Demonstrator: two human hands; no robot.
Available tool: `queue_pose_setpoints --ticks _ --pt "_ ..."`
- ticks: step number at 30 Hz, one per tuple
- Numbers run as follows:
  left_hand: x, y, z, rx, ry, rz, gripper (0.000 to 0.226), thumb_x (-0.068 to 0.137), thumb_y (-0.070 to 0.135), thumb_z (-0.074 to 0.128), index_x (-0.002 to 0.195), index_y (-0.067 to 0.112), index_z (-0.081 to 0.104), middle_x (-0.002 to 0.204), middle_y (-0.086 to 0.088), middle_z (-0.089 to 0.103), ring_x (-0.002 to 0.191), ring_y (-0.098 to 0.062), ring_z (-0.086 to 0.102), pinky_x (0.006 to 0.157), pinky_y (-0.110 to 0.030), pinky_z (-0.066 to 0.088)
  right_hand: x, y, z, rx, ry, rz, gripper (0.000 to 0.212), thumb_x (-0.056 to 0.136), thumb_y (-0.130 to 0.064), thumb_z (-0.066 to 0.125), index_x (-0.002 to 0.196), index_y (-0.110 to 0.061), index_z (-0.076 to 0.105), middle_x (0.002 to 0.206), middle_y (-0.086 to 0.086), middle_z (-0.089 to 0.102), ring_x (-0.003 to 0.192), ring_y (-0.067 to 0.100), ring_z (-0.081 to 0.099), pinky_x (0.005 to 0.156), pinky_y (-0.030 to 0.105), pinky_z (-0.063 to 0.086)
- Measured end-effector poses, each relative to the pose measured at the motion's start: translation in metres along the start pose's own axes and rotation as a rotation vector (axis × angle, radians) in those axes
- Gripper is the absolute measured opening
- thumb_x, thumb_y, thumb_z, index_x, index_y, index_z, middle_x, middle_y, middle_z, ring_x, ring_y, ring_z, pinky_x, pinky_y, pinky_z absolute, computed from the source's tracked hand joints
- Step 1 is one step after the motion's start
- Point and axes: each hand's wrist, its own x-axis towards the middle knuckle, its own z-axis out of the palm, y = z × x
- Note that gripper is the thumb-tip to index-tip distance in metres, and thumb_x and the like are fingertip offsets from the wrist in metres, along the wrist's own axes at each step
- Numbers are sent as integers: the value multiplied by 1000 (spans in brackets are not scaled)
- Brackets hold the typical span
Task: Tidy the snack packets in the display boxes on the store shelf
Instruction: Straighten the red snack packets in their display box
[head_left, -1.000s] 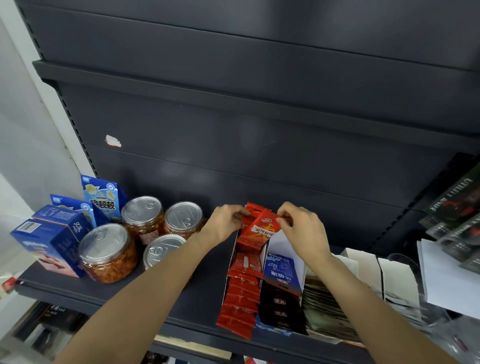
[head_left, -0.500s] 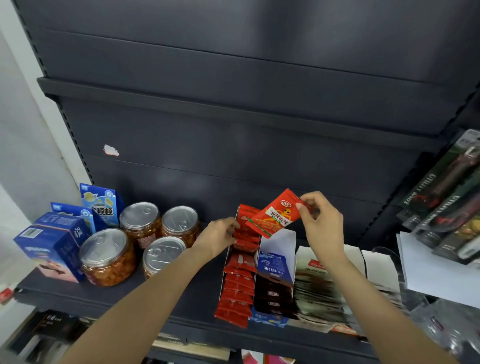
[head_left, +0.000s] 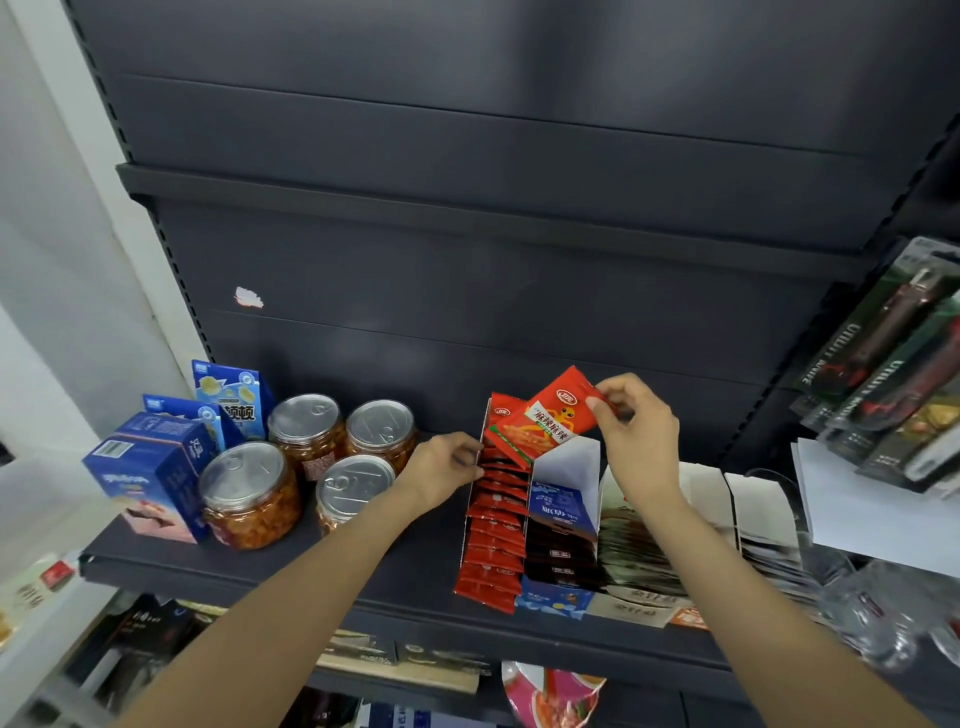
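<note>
Red packet (head_left: 545, 418) now raised clear of its display box (head_left: 470, 512); right hand (head_left: 636, 434) pinches its corner. Left hand (head_left: 444, 467), fingers curled, touches the box's row of packets (head_left: 496, 535); grip unclear.

I see one red snack packet (head_left: 545, 418) lifted, tilted above the red-packet display box (head_left: 493, 525) near the shelf's (head_left: 291, 571) front edge.

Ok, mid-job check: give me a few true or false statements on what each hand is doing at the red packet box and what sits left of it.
1. The right hand pinches a red packet above the box. True.
2. The left hand holds a jar. False: it rests against the box's left side.
3. Four jars stand left of the box. True.
4. The lifted packet is blue. False: it is red.
</note>
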Motion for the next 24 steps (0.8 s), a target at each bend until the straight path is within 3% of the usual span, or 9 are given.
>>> queue_pose_setpoints --ticks 3,5,9,12,15,19,24 --pt "-9 18 -7 -475 27 -260 28 100 30 44 113 8 57 86 -6 67 71 -13 63 65 -22 50 -3 -6 3 82 -5 23 6 89 -14 62 86 -17 57 81 -9 62 80 5 60 70 22 50" --pt "-14 27 -13 -731 -16 -417 38 100 39 38 109 8 59 93 -12 68 77 -18 66 67 -25 52 -6 -11 4 162 -34 46 12 89 -13 62 82 -21 57 83 -8 64 84 9 63 71 27 54" --pt "-19 32 -24 -1080 0 -443 42 100 36 42 107 -1 60 100 -16 68 89 -21 67 70 -26 54 -12 -16 1 281 -159 35 18 87 -7 63 79 -22 62 84 -5 67 84 10 65 71 22 54" --pt "-23 27 -32 -1282 37 -456 34 97 26 50 113 -3 58 105 -18 68 91 -21 68 70 -27 55 -16 -13 0 262 -164 7 19 81 -5 69 79 -24 67 97 -4 65 93 6 59 84 17 46" --pt "-28 23 -38 -1317 40 -478 27 92 10 52 115 -2 57 107 -16 67 92 -21 67 73 -29 53 -21 -11 2 214 -93 33 24 77 -4 73 75 -28 68 103 -1 56 93 -1 52 81 7 39" --pt "-42 25 -44 -1174 88 -346 28 90 -3 53 114 9 61 104 -10 68 93 -17 65 70 -25 53 -28 -4 5 335 -126 164 31 87 2 59 82 -26 70 97 2 67 90 16 64 82 31 53" --pt "-61 26 -44 -921 194 -127 48 86 -8 58 128 15 55 103 -2 68 94 -13 67 72 -22 57 -32 -10 6 639 -197 511 24 95 -9 49 107 -16 69 101 6 70 91 15 66 70 25 53"
